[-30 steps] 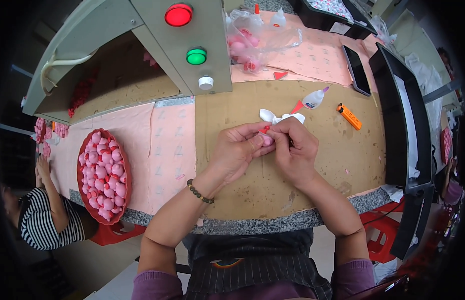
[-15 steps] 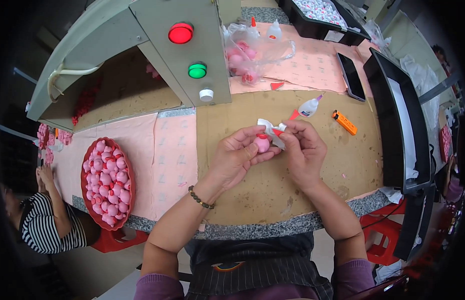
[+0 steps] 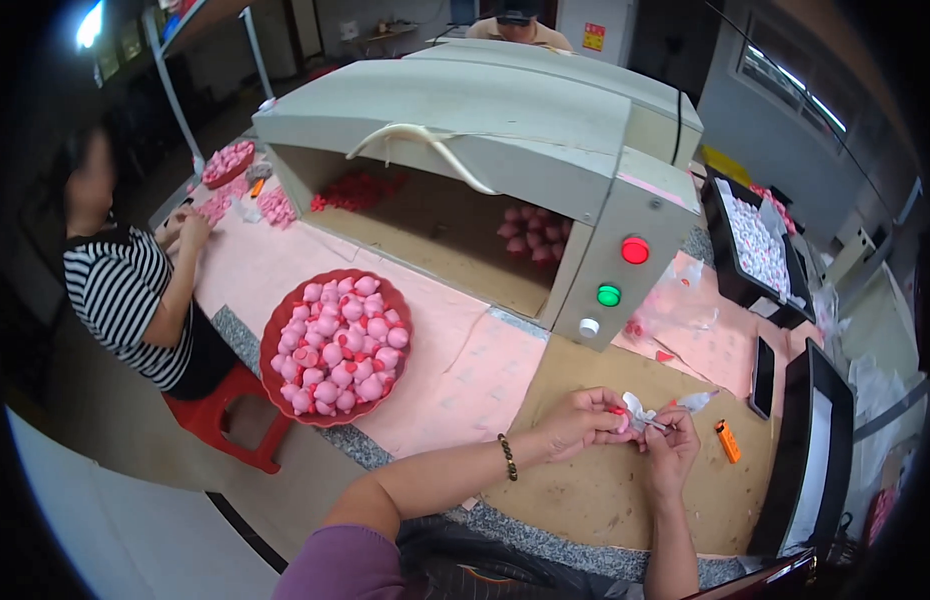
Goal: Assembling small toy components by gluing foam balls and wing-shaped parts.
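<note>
In a dim room (image 3: 765,150), a pink-and-brown surface (image 3: 575,500) is topped by a pale machine (image 3: 465,115) at upper centre and a red bowl (image 3: 269,352) of pink pieces (image 3: 332,354) at centre left. Lower right of centre, a small pink-and-red piece (image 3: 621,421) is pinched in the left grip (image 3: 577,425); whether anything is held by the narrowed right grip (image 3: 671,452) cannot be told.

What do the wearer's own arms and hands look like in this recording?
Both the left hand and the right hand are bare, without gloves. A bracelet of dark round beads circles the left wrist; nothing shows on the right one. A purple sleeve covers the left upper arm, leaving the forearm uncovered. The right sleeve is out of view.
</note>
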Motion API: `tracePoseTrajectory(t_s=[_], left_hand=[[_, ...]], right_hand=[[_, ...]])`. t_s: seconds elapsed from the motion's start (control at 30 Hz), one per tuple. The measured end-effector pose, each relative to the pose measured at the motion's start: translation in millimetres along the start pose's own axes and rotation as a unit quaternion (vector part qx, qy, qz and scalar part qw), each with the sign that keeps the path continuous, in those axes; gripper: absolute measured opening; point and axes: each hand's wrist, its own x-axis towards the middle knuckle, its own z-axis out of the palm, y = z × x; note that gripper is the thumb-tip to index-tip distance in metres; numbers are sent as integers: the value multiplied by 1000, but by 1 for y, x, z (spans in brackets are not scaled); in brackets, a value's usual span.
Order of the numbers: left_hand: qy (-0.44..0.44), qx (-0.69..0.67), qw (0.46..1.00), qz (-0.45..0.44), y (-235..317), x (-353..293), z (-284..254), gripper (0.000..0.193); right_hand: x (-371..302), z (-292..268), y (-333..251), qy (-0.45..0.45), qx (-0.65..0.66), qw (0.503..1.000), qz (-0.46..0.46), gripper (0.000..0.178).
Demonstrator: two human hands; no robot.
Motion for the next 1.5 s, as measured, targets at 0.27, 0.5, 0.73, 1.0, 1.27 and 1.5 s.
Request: tracePoseTrajectory(t_s=[0.27, 0.5, 0.73, 1.0, 1.27, 1.5], left_hand=[[-23, 215, 976, 42, 0, -16, 19, 14], [39, 259, 949, 173, -9, 12, -4, 27], [27, 50, 997, 48, 21, -1, 4, 26], [17, 60, 998, 13, 12, -4, 11, 30], [39, 165, 985, -27, -11, 6, 20, 30], [28, 287, 957, 23, -2, 12, -47, 37]], right_hand=[[-3, 4, 10, 28, -61, 998, 1, 21], [6, 0, 11, 53, -17, 998, 29, 8], [11, 1, -3, 35, 147, 984, 98, 6], [4, 3, -7, 1, 162, 977, 136, 8], [-7, 6, 7, 40, 27, 998, 47, 8], [5, 33, 31, 6, 173, 985, -25, 16]])
